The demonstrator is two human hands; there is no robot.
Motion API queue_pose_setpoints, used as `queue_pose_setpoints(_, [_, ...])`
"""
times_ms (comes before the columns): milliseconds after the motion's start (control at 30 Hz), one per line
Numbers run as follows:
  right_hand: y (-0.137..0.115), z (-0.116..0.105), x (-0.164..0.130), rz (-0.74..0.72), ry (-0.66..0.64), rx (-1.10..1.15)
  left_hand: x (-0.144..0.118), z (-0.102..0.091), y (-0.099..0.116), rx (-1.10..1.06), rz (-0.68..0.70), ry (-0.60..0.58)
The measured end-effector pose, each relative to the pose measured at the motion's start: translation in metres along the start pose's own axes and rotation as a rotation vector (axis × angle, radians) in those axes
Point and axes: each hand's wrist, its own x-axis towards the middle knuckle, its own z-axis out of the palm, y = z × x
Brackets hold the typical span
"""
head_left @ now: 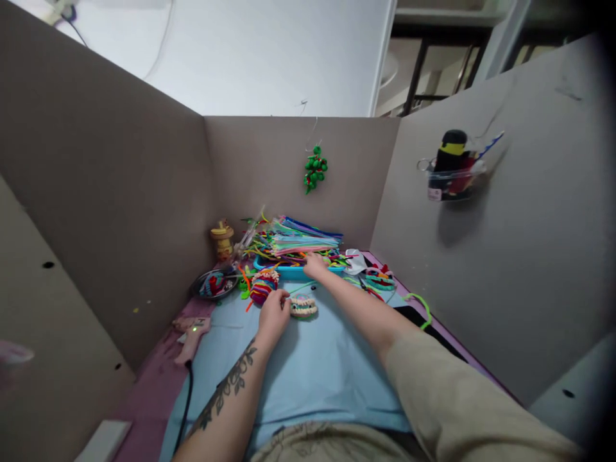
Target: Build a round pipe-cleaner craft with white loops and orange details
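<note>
Cardboard walls fence a blue-clothed table (312, 378). Left hand (273, 316) steadies a small woven piece (303, 305), fingers curled on it; right hand (315, 264) reaches the far pipe-cleaner pile (298, 244), its grip hidden. Choosing a stem seems underway; pinching one free follows.

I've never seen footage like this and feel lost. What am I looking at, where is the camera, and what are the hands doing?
There is no machine here: a person wears a camera on the head, looking down at their own two hands in a cardboard-walled craft booth. The left hand rests on the blue mat beside a small woven pipe-cleaner piece. The right hand reaches into the pile of coloured pipe cleaners; whether it grips one is unclear. A pink glue gun lies at the left, and a green ornament hangs on the back wall.
</note>
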Motion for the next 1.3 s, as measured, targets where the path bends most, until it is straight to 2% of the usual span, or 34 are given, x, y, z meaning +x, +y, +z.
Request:
queue_pose_setpoints(100, [-0.002, 0.005, 0.006, -0.025, 0.024, 0.0, 0.001, -0.001, -0.002, -0.029, -0.011, 0.019])
queue_pose_setpoints(167, [-0.003, -0.003, 0.011, -0.068, 0.049, 0.019, 0.001, -0.002, -0.002, -0.052, -0.029, 0.039])
queue_pose_setpoints(267, [-0.003, -0.03, 0.025, -0.097, 0.117, 0.07, 0.001, -0.001, 0.001, -0.071, -0.025, 0.044])
queue_pose_setpoints(400, [-0.001, -0.081, 0.036, -0.131, 0.37, 0.274, 0.001, -0.003, 0.005, -0.063, -0.024, 0.046])
queue_pose_setpoints(500, [-0.009, -0.11, 0.011, -0.322, 0.531, 0.336, 0.0, -0.008, 0.008, -0.071, 0.008, 0.14])
queue_pose_setpoints(567, [-0.018, -0.116, -0.024, -0.484, 0.483, 0.345, -0.003, -0.013, 0.013, -0.048, 0.096, 0.276])
queue_pose_setpoints(633, [-0.027, -0.11, -0.069, -0.623, 0.32, 0.345, -0.009, -0.017, 0.02, 0.021, 0.255, 0.412])
queue_pose_setpoints(733, [-0.037, -0.085, -0.129, -0.687, 0.107, 0.413, -0.02, -0.019, 0.033, 0.132, 0.493, 0.478])
queue_pose_setpoints(800, [-0.038, -0.066, -0.153, -0.642, 0.027, 0.488, -0.026, -0.018, 0.041, 0.186, 0.611, 0.421])
queue_pose_setpoints(867, [-0.034, -0.05, -0.164, -0.545, 0.05, 0.554, -0.028, -0.015, 0.047, 0.2, 0.674, 0.246])
queue_pose_setpoints(933, [-0.027, -0.041, -0.165, -0.415, 0.071, 0.632, -0.025, -0.012, 0.048, 0.196, 0.635, 0.087])
queue_pose_setpoints(1033, [-0.017, -0.035, -0.161, -0.289, 0.05, 0.763, -0.021, -0.007, 0.045, 0.226, 0.509, -0.003])
queue_pose_setpoints(1167, [-0.007, -0.031, -0.161, -0.266, -0.009, 0.856, -0.019, -0.006, 0.04, 0.278, 0.48, -0.005])
queue_pose_setpoints(1300, [0.002, -0.025, -0.16, -0.194, -0.045, 0.831, -0.02, -0.01, 0.037, 0.26, 0.455, 0.044])
